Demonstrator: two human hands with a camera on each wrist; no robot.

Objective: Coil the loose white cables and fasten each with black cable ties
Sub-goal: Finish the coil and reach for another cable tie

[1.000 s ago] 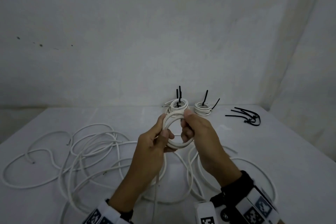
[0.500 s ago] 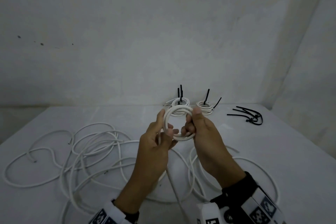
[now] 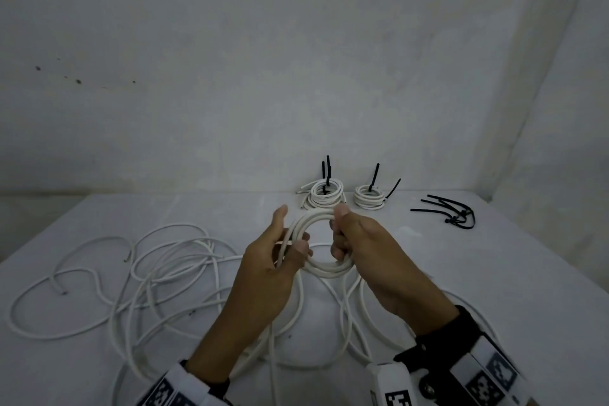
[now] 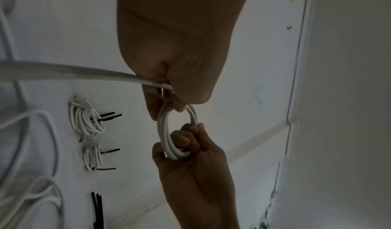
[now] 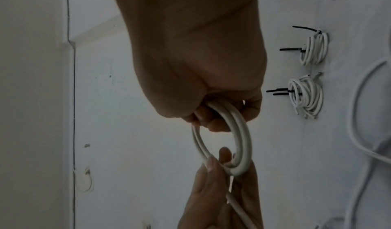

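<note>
Coiling in progress: the right hand [image 3: 365, 250] is gripping the white coil [image 3: 324, 242] with curled fingers while the left hand [image 3: 273, 260] is pinching its opposite side, feeding trailing cable [image 3: 272, 359] from below; another wrap probably follows, then a tie [image 3: 445, 212] lying beyond the right fingers.

white cable coil [image 3: 324, 242] upright above table, perhaps three loops, untied

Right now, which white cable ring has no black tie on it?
The coil held up between the left hand and right hand. The two finished coils by the wall have black ties sticking up.
</note>
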